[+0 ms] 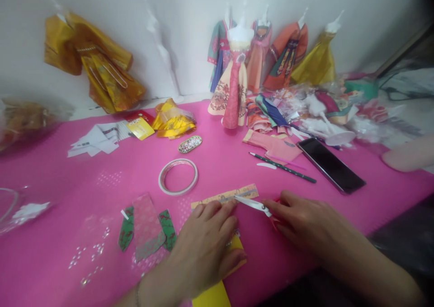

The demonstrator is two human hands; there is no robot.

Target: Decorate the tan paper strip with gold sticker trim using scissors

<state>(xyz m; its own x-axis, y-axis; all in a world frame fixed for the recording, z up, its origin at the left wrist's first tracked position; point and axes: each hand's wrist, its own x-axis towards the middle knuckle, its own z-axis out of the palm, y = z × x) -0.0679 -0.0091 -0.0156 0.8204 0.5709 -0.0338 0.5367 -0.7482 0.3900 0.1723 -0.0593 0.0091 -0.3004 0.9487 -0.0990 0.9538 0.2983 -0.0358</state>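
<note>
My right hand point(298, 216) is wrapped round the red handles of a pair of scissors point(252, 203). The silver blades point left, with their tip at a patterned peach paper strip point(249, 191) bearing a grey line. On the lower edge of that strip, my left hand point(206, 239) presses with bent fingers and holds it down. Under its palm and thumb lies yellow card or paper point(212, 295), partly hidden. To the left are a pink patterned paper dress piece point(147, 221) and a green patterned piece point(126, 234) with a small white strip on it.
A tape roll point(162, 176), an oval tin point(190, 144), a pencil point(288, 167) and a phone point(332, 164) lie on the pink mat point(217, 158). Dressed doll forms point(233, 85) stand along the wall. Plastic-wrapped pieces point(325, 112) are heaped at back right; clear gems point(98, 248) lie at left.
</note>
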